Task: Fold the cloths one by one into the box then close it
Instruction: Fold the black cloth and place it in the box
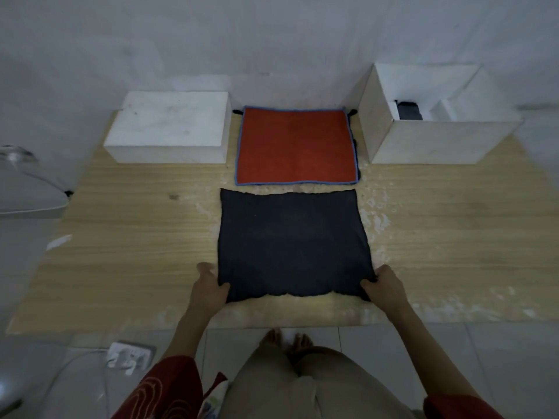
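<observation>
Left hand (211, 286) and right hand (384, 285) each pinching a near corner of the dark cloth (290, 243), spread flat at the desk (121, 237) front edge, red cloth (295, 143) behind, open box (429, 143) at back right corner

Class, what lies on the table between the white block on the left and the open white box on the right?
In the head view, an orange cloth with a blue border lies flat between the white block and the open box.

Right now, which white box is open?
The right box: its top is open, and a folded cloth lies inside. The left box shows an unbroken white top.
</observation>
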